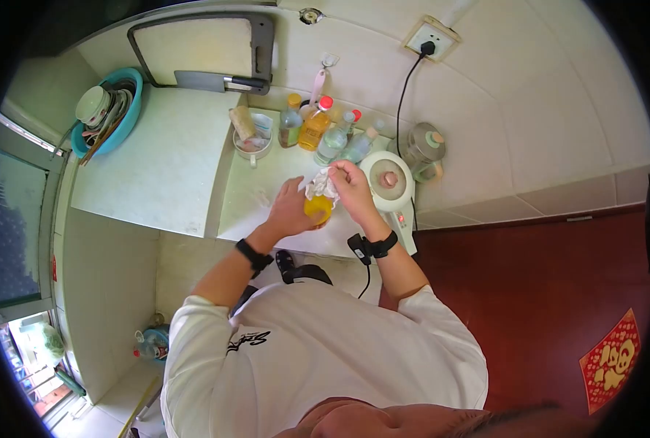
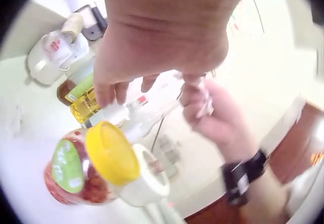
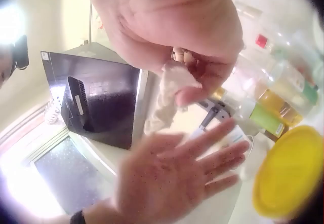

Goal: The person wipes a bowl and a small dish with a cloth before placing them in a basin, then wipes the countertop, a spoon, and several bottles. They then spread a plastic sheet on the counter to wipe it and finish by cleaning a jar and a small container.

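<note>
My right hand [image 1: 350, 191] pinches a crumpled white tissue or cloth [image 1: 322, 184] between thumb and fingers. The same white bundle [image 3: 169, 95] hangs down from its fingertips in the right wrist view. My left hand [image 1: 288, 210] is held close to it, its fingers [image 3: 217, 160] straight and spread, with nothing in them. Below the hands stands a jar [image 2: 76, 176] with reddish contents and a green label. Its yellow lid [image 2: 112, 153] is on; in the head view the lid [image 1: 318, 208] shows between the two hands.
Several bottles [image 1: 315, 131] stand along the wall behind the hands. A white cup [image 1: 253, 153] holding packets is left of them; a white appliance [image 1: 388, 181] with a lid is at the right. Further left, a blue basin [image 1: 129, 120] holds dishes, and a knife [image 1: 208, 82] leans by a cutting board [image 1: 193, 47].
</note>
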### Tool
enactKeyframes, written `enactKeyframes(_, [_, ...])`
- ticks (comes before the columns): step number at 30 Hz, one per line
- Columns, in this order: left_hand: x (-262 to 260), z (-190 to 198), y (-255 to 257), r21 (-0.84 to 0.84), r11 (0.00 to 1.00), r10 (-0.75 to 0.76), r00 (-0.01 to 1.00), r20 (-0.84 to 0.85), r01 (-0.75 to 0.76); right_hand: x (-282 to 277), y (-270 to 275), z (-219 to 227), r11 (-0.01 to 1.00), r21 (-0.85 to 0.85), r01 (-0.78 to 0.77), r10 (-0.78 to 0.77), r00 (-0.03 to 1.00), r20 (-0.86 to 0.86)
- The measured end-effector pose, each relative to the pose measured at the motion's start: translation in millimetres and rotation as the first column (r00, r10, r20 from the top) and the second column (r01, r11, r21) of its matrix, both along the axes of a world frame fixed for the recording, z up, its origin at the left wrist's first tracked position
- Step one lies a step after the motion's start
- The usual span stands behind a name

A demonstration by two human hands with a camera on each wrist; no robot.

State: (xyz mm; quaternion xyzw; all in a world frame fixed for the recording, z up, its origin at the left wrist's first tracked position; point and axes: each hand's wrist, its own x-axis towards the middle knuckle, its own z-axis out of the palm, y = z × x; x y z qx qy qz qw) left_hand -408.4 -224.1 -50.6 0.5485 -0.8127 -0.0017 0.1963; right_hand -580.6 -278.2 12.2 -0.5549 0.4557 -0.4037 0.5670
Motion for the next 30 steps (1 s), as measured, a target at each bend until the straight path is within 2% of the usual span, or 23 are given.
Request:
enactKeyframes(1, [13.1, 9.1, -3.6, 0.358, 0.916, 0.136, 0.696, -0.705, 0.184, 9.8, 1.5, 13.9, 0.997, 0.065, -0.039, 0.041, 0.999, -0.024])
enactKeyframes(2, [25.7, 18.7, -3.2, 0.419, 0.731, 0.489, 0.015, -0.872, 0.539, 20.3, 3.0, 20.1, 0.988, 0.134, -0.079, 0.085, 0.995, -0.046])
enactKeyframes(3, [37.3, 38.0, 3.4, 0.432, 0.732, 0.498, 0.019, -0.867, 0.526, 32.9, 2.3, 14.5, 0.986, 0.143, -0.091, 0.097, 0.995, -0.035])
enactKeyframes(5, [57.8, 74.0, 11.4, 0.533, 0.758, 0.432, 0.323, -0.842, 0.376, 59.9, -5.6, 4.5, 0.980, -0.009, -0.197, 0.197, 0.980, 0.019])
enactKeyframes(6, [71.3, 67.7, 8.2, 0.499, 0.832, 0.357, 0.455, -0.816, 0.242, 71.6, -6.1, 7.5, 0.978, -0.038, -0.207, 0.207, 0.978, -0.009])
enactKeyframes(7, [87.9, 63.1, 9.2, 0.497, 0.835, 0.356, 0.455, -0.816, 0.238, 81.0, -6.9, 11.6, 0.977, -0.041, -0.210, 0.210, 0.978, -0.008])
enactKeyframes(9, [121.9, 58.7, 12.0, 0.581, 0.793, 0.536, 0.243, -0.809, 0.185, 97.3, -7.6, 19.1, 0.953, -0.053, -0.297, 0.287, 0.947, -0.148])
enactKeyframes(10, [140.6, 56.7, 13.8, 0.579, 0.793, 0.534, 0.243, -0.810, 0.188, 106.3, -7.6, 21.1, 0.954, -0.054, -0.294, 0.284, 0.947, -0.150])
enactKeyframes(13, [197.9, 50.3, 20.1, 0.515, 0.856, 0.482, 0.435, -0.761, -0.050, 141.2, -4.7, 20.2, 0.927, -0.126, -0.352, 0.306, 0.907, -0.289])
enactKeyframes(15, [225.7, 49.1, 24.6, 0.460, 0.886, 0.443, 0.411, -0.797, -0.063, 167.7, -1.3, 11.2, 0.913, -0.168, -0.372, 0.278, 0.868, -0.411])
enactKeyframes(16, [238.3, 53.8, 28.8, 0.377, 0.919, 0.382, 0.480, -0.790, -0.111, 183.6, 2.0, 7.3, 0.914, -0.168, -0.369, 0.273, 0.866, -0.419])
enactKeyframes(17, [250.7, 59.2, 32.7, 0.289, 0.945, 0.323, 0.549, -0.771, -0.150, 201.0, 6.0, 2.8, 0.958, -0.144, -0.249, 0.194, 0.929, -0.316])
enactKeyframes(18, [266.8, 63.0, 35.9, 0.287, 0.947, 0.317, 0.547, -0.775, -0.142, 215.8, 7.9, 1.3, 0.986, -0.110, -0.126, 0.101, 0.972, -0.213])
enactKeyframes(19, [286.4, 65.1, 39.5, 0.036, 0.994, 0.103, 0.773, -0.626, -0.103, 226.4, 6.8, 1.7, 0.987, -0.109, -0.118, 0.092, 0.972, -0.217])
enactKeyframes(20, [306.1, 64.1, 44.2, -0.192, 0.981, -0.085, 0.922, -0.378, 0.012, 234.8, 6.2, 1.2, 0.990, -0.132, -0.042, 0.010, 0.972, -0.237])
enactKeyframes(21, [326.1, 60.6, 46.6, -0.182, 0.983, -0.093, 0.919, -0.382, 0.024, 241.8, 4.5, 0.1, 0.987, -0.154, 0.033, -0.072, 0.964, -0.254])
enactKeyframes(23, [367.0, 51.7, 46.7, -0.236, 0.970, -0.136, 0.943, -0.303, 0.065, 249.6, -0.8, -12.0, 0.984, -0.161, 0.073, -0.115, 0.956, -0.271])
enactKeyframes(25, [390.7, 56.2, 42.3, -0.174, 0.982, -0.127, 0.949, -0.288, 0.079, 259.5, 3.1, -5.4, 0.999, -0.040, 0.005, -0.010, 0.991, -0.133])
enactKeyframes(26, [399.4, 60.2, 41.2, -0.048, 0.998, -0.046, 0.913, -0.406, 0.029, 260.4, 7.5, 1.8, 0.995, 0.074, -0.068, 0.080, 0.982, -0.173])
enactKeyframes(27, [404.8, 64.9, 40.3, 0.085, 0.996, 0.053, 0.862, -0.504, -0.011, 263.4, 9.5, -2.7, 0.995, 0.080, -0.065, 0.078, 0.981, -0.179])
enactKeyframes(28, [407.1, 61.4, 36.7, 0.095, 0.995, 0.069, 0.794, -0.603, -0.015, 266.2, 7.5, -9.7, 0.994, 0.045, -0.098, 0.105, 0.973, -0.203])
enactKeyframes(29, [409.9, 56.8, 32.8, 0.095, 0.995, 0.071, 0.793, -0.605, -0.016, 269.5, 5.3, -14.0, 0.991, 0.011, -0.133, 0.132, 0.965, -0.227])
enactKeyframes(30, [412.2, 51.7, 27.9, 0.175, 0.984, 0.109, 0.672, -0.732, 0.031, 274.0, 3.9, -13.6, 0.991, 0.010, -0.133, 0.132, 0.965, -0.227])
